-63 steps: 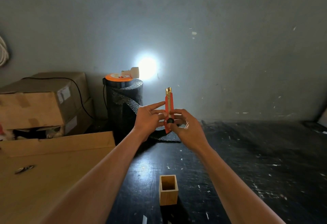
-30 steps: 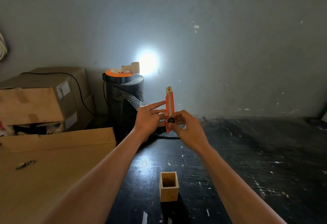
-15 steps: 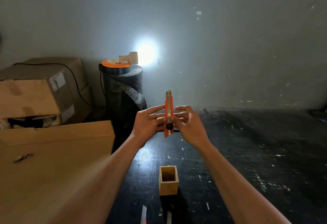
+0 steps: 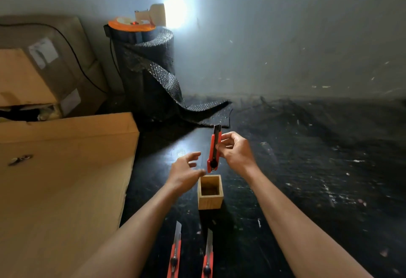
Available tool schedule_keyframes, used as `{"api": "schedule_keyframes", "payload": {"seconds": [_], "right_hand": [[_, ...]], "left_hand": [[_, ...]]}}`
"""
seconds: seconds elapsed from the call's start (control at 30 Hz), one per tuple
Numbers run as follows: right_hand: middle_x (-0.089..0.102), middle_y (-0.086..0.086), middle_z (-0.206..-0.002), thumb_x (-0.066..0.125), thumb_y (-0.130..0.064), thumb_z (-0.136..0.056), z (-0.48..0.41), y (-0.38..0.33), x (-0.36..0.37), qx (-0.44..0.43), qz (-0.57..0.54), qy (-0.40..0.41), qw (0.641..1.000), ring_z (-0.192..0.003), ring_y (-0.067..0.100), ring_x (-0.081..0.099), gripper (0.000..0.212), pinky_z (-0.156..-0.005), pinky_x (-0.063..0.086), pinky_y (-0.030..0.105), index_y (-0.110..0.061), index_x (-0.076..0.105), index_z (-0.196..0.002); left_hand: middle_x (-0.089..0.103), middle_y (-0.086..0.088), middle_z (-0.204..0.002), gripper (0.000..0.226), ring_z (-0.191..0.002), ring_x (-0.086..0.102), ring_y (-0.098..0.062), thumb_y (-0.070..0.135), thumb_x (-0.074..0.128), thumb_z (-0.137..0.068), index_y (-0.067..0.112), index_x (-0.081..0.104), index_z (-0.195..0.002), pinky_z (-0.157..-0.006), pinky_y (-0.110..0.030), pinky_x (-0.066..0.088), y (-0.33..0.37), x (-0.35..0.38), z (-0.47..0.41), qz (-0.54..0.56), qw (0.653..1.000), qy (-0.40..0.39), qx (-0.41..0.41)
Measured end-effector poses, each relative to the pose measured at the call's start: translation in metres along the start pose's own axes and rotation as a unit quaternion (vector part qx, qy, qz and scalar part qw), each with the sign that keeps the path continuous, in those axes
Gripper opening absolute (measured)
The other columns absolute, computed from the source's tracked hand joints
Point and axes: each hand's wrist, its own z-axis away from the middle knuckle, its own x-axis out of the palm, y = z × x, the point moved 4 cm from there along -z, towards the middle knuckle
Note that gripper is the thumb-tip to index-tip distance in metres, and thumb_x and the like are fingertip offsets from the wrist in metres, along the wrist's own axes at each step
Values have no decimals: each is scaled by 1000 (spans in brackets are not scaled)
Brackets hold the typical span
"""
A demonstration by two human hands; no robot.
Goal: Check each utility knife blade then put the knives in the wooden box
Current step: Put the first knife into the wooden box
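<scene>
While gripping the red plastic utility knife (image 4: 212,154) upright above the empty square wooden box (image 4: 210,192) at frame centre, right hand (image 4: 236,152) lowering; left hand (image 4: 185,171) spreading wide, empty; two blade-out red knives (image 4: 175,253) waiting unchecked on the dark worktop (image 4: 307,168), bottom centre.

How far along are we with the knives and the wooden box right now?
Early. The wooden box looks empty, so nothing is stowed yet. In hand: the right hand holds one red knife upright just above the box, its rear end pointing down toward the opening; the left hand is open beside it, holding nothing. Left: two more knives lie on the black table near the bottom edge, blades extended.
</scene>
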Motion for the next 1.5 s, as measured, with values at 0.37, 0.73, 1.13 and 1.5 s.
{"api": "schedule_keyframes", "payload": {"seconds": [0.37,0.73,1.13,1.5], "right_hand": [[72,-5,-90,71,-15,-90,6,87,37,90,105,-71,988,-85,12,69,9,-67,52,23,-21,66,-96],[76,-1,-92,67,-12,-85,5,106,42,88,188,-80,975,-87,17,69,13,-77,56,31,-22,73,-92],[70,2,-112,69,-17,-92,23,85,15,73,201,-57,975,-103,18,65,30,-89,57,35,-14,65,-122],[68,3,-121,69,-23,-92,118,96,12,141,260,-112,949,-109,20,65,34,-89,55,37,-20,62,-126]], "left_hand": [[48,-6,-154,109,-137,50,-23,25,95,-65,18,35,-156,-110,-40,46,-81,47,-9,-76,991,-80,-78],[50,-1,-152,100,-126,54,-13,5,89,-71,21,37,-155,-79,-17,54,-90,51,-13,-25,994,-72,-74],[56,-8,-147,92,-129,58,-23,15,88,-75,13,40,-154,-101,-39,51,-75,42,10,-60,996,-18,-64],[69,3,-117,51,-104,64,-10,15,80,-84,15,63,-131,-81,-15,47,-83,52,102,-118,991,-23,-63]]}}
